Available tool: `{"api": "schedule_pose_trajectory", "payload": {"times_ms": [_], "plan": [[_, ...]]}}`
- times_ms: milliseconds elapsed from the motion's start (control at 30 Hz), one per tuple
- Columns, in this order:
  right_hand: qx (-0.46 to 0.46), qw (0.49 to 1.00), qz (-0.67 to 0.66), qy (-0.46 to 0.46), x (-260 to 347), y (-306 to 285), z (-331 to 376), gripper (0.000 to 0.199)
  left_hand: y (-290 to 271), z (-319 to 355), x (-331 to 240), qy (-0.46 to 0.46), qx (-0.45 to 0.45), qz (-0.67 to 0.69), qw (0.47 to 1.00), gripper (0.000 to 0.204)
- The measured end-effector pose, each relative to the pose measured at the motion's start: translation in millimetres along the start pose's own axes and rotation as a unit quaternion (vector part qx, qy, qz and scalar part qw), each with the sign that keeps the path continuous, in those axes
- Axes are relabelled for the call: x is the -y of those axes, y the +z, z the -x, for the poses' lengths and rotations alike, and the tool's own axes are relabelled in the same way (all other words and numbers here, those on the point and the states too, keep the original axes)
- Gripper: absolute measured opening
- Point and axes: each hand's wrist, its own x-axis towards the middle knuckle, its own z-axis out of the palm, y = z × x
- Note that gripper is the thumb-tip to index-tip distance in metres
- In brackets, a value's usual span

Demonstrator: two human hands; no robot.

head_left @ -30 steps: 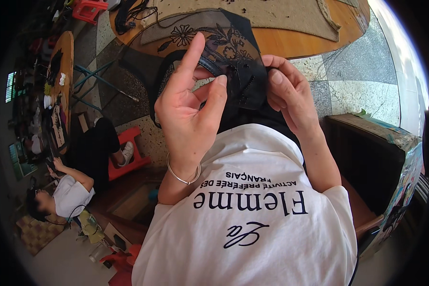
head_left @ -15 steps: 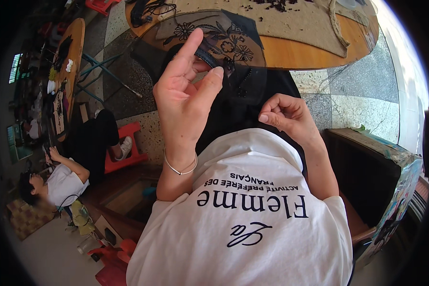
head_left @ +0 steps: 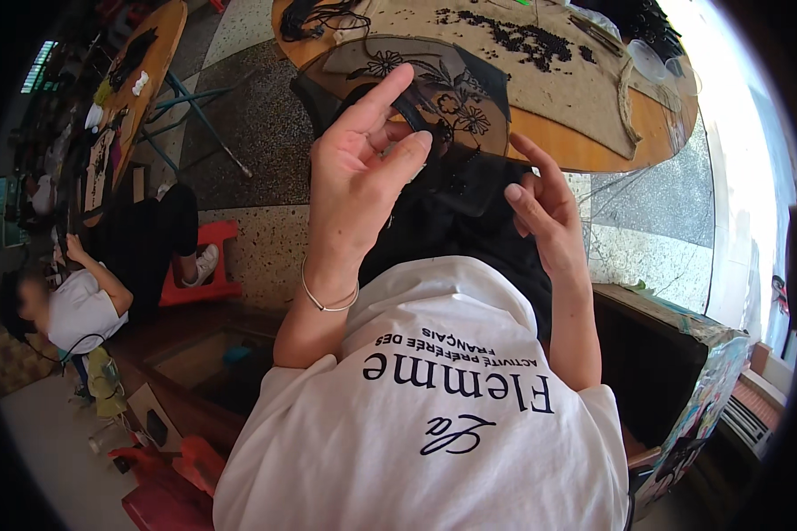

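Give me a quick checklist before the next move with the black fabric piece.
1. Left hand raised, thumb and middle finger pinched: ok; what it pinches: cannot tell.
2. Right hand at the black fabric piece, fingers spread: ok.
3. Fabric piece over the lap, below the table edge: ok.
4. Dark beads on the table, apart from both hands: ok.
5. Seated person at the far left, apart from the hands: ok.
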Motion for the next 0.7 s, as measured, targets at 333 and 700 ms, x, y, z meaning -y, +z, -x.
{"api": "schedule_pose_trajectory", "payload": {"times_ms": [333,700], "plan": [[0.122,0.971,-0.194,0.061,-21,7,-16,0.013,-8,5,-1,-0.03,0.01,0.061,0.998,0.048],[-0.025,0.974,-0.222,0.046,-31,-22,-11,0.017,-17,4,2,-0.006,-0.008,0.047,0.999,0.049]]}}
